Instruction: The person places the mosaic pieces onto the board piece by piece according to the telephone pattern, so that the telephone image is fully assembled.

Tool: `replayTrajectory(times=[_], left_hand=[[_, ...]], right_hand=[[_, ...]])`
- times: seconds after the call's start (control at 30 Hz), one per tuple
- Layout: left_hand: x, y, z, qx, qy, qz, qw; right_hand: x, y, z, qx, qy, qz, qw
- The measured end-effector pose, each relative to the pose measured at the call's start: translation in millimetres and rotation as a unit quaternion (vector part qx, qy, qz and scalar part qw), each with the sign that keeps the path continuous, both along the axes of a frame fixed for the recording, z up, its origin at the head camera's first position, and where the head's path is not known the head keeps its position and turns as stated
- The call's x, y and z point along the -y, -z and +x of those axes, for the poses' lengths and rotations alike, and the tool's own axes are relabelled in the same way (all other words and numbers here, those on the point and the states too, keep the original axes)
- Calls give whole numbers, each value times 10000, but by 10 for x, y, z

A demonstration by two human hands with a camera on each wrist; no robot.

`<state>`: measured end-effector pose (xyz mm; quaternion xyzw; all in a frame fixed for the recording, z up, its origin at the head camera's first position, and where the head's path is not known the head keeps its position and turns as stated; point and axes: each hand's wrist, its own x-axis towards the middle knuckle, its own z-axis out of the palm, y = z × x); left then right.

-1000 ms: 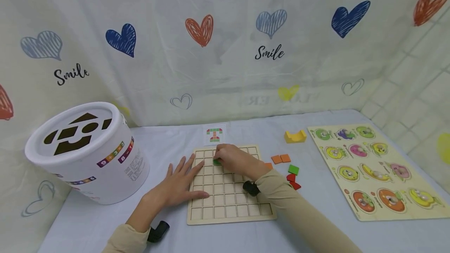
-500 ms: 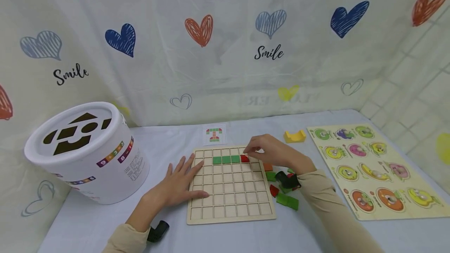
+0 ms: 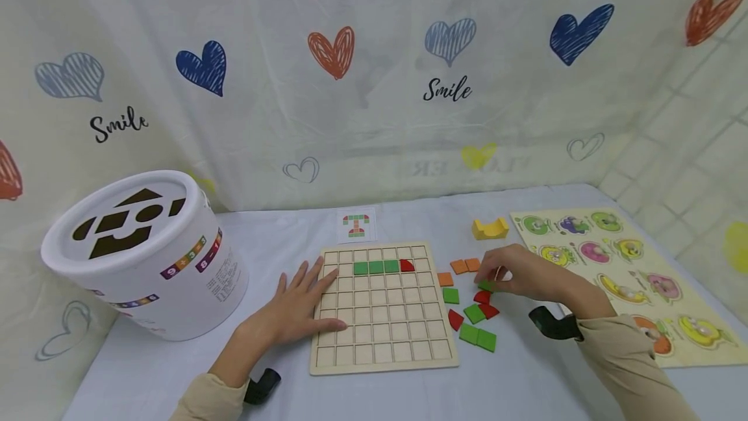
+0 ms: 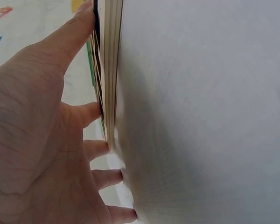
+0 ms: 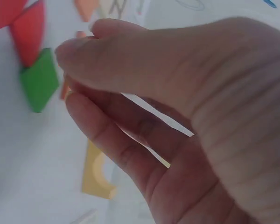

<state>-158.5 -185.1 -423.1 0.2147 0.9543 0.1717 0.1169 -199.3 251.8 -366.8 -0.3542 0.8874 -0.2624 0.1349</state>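
Right hand: fingers bent, thumb and index tips drawn toward each other, a gap visible between them in the right wrist view. Immediately by those tips lies a green tile, its end meeting a red piece. Whether the tips have closed on the tile cannot be established.

Step in hand, as judged: taking a tile from the loose stock, one row being part laid. The grid board lies to the left of the right fingertips; in its second row from the far edge, three green squares and one red quarter-round sit side by side. The next move would call for a firm pinch on the tile's edges, a lift clear of the red piece, and a level carry leftward; the cell intended cannot be determined.

Pose: the right wrist lies to the right of its fingertips and nearer the person, the forearm crossing the fruit puzzle. Left hand: fingers spread, holding nothing, laid across the board's left edge with the thumb over the grid, apparently steadying it.

Further out: orange tiles left of the right fingertips; a yellow block beyond them; a pattern card beyond the left fingertips; a white bucket to their left.
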Motion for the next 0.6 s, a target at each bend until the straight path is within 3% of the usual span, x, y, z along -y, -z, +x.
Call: replayTrajectory(times=[0.2,0.6], left_hand=[[-5,-21,14,-52,18,111,9999],[-22,-87,29,50,-24,-30,10000]], right_hand=[[-33,128,36,205,-45,59,9998],[66,150,29,383,-6,201,9991]])
